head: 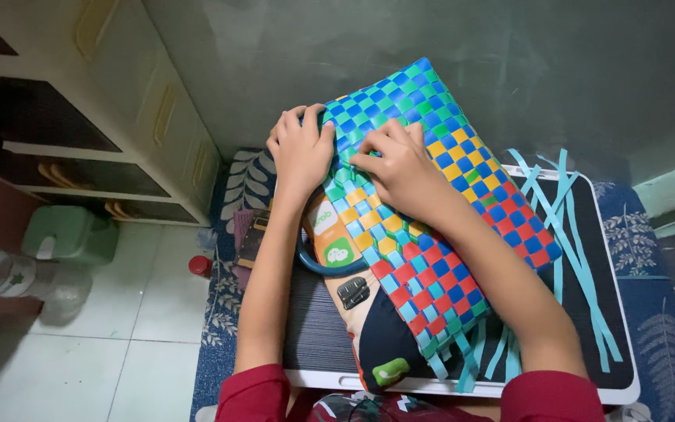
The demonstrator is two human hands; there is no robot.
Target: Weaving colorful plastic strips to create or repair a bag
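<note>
My left hand (300, 148) curls over the woven bag's (439, 211) far-left corner; my right hand (400, 168), nearer its middle, pinches a strip there. The bag lies diagonally across the lap desk (626, 375), long axis running far-left to near-right.

The woven bag (431, 211) is checked in three bands: green and blue at its far end, yellow and blue in the middle, red and blue nearest the person. Teal strips (572, 227) trail from its near and right edges. Under it, the worktop (587, 312) is black with a white rim. Left of it, the mat (236, 195) is navy with pale leaves.
</note>
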